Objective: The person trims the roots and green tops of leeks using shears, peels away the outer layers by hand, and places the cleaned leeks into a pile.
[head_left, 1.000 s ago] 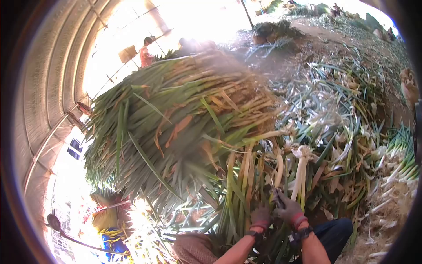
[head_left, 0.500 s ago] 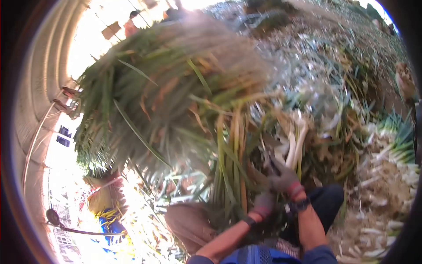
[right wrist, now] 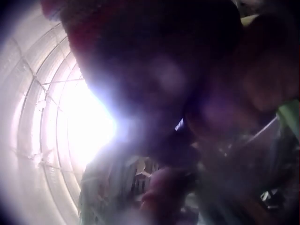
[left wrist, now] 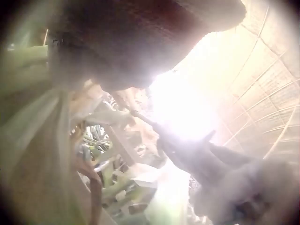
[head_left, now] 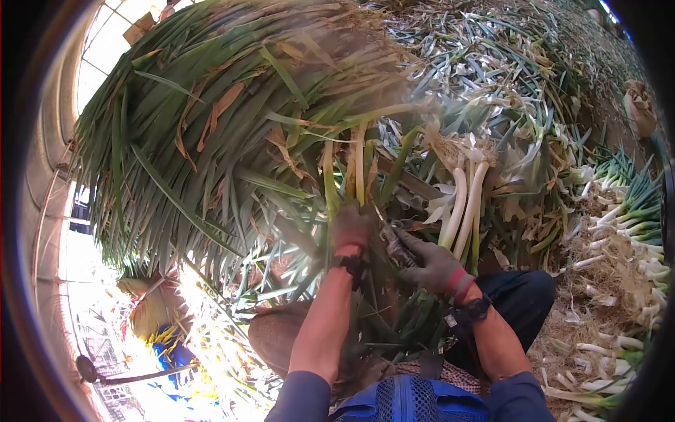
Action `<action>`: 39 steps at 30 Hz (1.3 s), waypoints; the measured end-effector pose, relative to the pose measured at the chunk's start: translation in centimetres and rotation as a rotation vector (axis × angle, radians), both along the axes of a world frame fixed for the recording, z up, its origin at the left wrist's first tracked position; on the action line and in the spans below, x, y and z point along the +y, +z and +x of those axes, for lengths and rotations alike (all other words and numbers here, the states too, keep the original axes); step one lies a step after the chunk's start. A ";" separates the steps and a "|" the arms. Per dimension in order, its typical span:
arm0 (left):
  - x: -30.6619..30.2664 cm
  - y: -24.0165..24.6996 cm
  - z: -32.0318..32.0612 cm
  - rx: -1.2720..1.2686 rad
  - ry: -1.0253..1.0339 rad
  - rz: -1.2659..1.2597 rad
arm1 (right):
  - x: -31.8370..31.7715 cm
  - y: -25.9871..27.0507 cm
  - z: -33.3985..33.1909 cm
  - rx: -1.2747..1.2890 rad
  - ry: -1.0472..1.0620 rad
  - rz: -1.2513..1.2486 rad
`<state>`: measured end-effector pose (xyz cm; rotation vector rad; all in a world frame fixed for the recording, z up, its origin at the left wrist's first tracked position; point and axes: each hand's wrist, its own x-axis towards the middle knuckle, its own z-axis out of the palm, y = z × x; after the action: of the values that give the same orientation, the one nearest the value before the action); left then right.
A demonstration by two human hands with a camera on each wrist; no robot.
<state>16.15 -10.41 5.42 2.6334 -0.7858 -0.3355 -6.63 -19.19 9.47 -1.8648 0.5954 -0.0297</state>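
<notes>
My gloved left hand [head_left: 351, 228] is at the foot of the upright green onion stalks [head_left: 360, 162], its fingers curled round them and partly hidden. In the left wrist view that hand is a dark shape at the top, with broad leaves [left wrist: 33, 154] beside it. My gloved right hand [head_left: 432, 264] grips a metal tool [head_left: 397, 247] with a thin, nozzle-like tip, which points up towards the left hand. The same tool [left wrist: 180, 150] shows in the left wrist view. Cleaned white green onions [head_left: 464, 204] lean root end up just beyond the right hand.
A big heap of leafy green onions [head_left: 204, 126] rises ahead on the left. Stripped leaves and skins [head_left: 506, 91] cover the ground beyond. Trimmed green onions [head_left: 633, 211] lie in a row at the right, near root scraps [head_left: 569, 302]. My knee [head_left: 524, 299] is beside the right forearm.
The head view has tipped downward. My left hand has left the right hand's side and moved left onto the upright stalks. The right hand keeps hold of the metal tool.
</notes>
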 end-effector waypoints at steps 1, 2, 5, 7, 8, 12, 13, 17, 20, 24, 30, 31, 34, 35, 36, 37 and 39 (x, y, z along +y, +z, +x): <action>-0.5 0.1 0.4 -0.011 -0.011 0.074 | 0.1 0.3 0.8 0.012 0.018 -0.053; -1.0 0.1 0.8 0.000 -0.018 0.122 | -0.2 -0.3 1.7 -0.004 0.006 -0.090; -2.1 0.2 1.7 0.021 -0.038 0.234 | -2.3 -1.9 5.6 -0.014 -0.029 -0.187; -2.5 0.5 2.0 0.021 -0.049 0.265 | -4.0 -1.8 8.5 0.036 -0.049 -0.235; -2.7 0.2 2.3 0.028 -0.060 0.294 | -4.8 -2.0 9.9 0.038 -0.070 -0.288; -2.5 -1.4 3.2 0.100 -0.056 0.326 | -7.8 -1.6 14.1 0.135 -0.109 -0.353; -2.4 -1.1 3.1 0.128 -0.043 0.312 | -8.4 -1.7 14.7 0.148 -0.117 -0.346; -1.3 1.6 0.7 0.227 -0.029 0.312 | -9.1 -2.2 15.7 0.141 -0.141 -0.344; -0.5 1.9 -0.8 0.218 -0.072 0.357 | -7.9 -2.0 13.4 0.146 -0.098 -0.339; 0.2 2.2 -2.3 0.203 -0.109 0.430 | -4.4 -1.9 8.8 0.100 -0.104 -0.319; 1.5 0.4 -5.5 0.104 -0.139 0.435 | -2.1 -1.4 5.3 0.127 -0.178 -0.309; 1.8 0.7 -6.1 0.091 -0.138 0.432 | -1.4 -1.1 4.7 0.153 -0.187 -0.316; 1.5 1.6 -7.3 0.228 -0.094 0.566 | -1.0 -0.5 2.0 0.220 -0.204 -0.241; 1.5 1.3 -7.9 0.241 -0.140 0.556 | -0.5 -0.5 1.0 0.197 -0.168 -0.248; 1.7 0.6 -8.6 0.258 -0.185 0.548 | 0.2 -0.6 -0.2 0.177 -0.130 -0.252; 1.8 0.5 -9.5 0.275 -0.230 0.541 | 0.5 -0.6 -1.1 0.158 -0.091 -0.255; 1.0 1.3 -12.1 0.260 -0.313 0.504 | 0.1 -0.4 -2.2 0.116 -0.174 -0.197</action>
<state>4.07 -9.37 6.74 2.8144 -1.1436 -1.0627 -8.86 -19.10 9.09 -2.0090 0.8603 -0.0988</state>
